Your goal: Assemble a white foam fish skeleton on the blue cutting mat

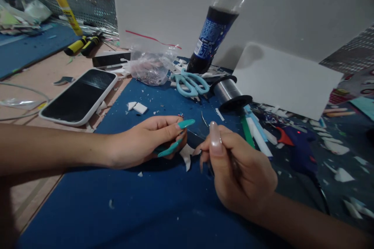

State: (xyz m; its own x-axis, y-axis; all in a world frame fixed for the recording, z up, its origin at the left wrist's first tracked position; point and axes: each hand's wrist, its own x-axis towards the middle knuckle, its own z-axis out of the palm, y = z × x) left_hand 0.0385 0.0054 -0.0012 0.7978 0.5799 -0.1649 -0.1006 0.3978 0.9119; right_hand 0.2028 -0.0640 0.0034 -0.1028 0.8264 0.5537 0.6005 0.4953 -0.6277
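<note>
At the middle of the blue mat (131,206), my left hand (149,138) is closed in a pinch, thumb against curled fingers. A tiny coloured bit (180,115) shows at its fingertips, too small to name. My right hand (239,167) is closed too, the thumb pressed on bent fingers. A thin curved, shiny piece (203,118) shows just beyond it; I cannot tell whether the hand holds it. Between the hands is a white, pointed scrap (186,156), close to the right fingertips. Whatever lies inside either grip is hidden.
Beyond the hands are light-blue scissors (189,85), a wire spool (230,92), a cola bottle (212,33) and a zip bag (150,66). A phone (78,97) lies left. On the right is a glue gun (300,148) with its cord, among white scraps (336,146).
</note>
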